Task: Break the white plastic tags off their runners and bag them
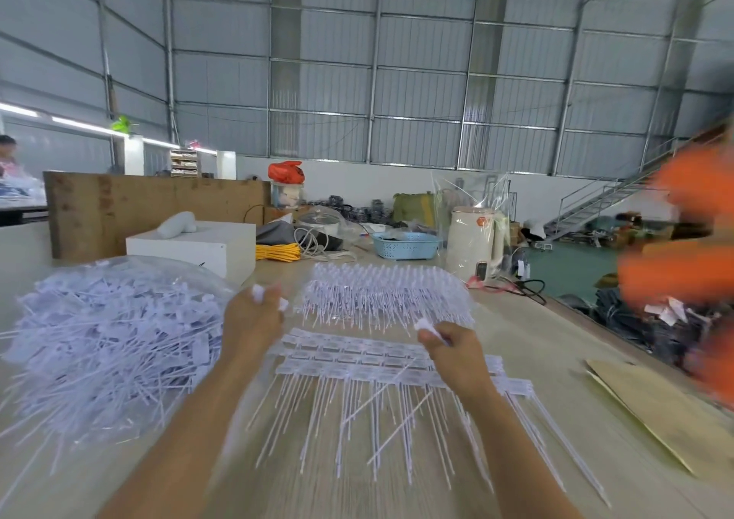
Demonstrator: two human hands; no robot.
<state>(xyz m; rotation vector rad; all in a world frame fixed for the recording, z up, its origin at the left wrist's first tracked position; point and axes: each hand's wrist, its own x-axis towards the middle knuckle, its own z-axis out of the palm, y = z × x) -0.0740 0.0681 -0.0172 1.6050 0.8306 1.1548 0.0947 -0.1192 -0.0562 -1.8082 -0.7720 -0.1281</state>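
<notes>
Now, from the head camera, your left hand (252, 320) and right hand (456, 349) each pinch small white tags above the runner sheet (381, 363) at six o'clock; the bag of loose tags (111, 344) sits at nine o'clock.

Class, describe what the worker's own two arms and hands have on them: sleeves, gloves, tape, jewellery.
Both forearms are bare, with no sleeves in view. No gloves, watch or rings show. The left hand and right hand each have white wrapping, seemingly tape, on some fingertips.
</notes>
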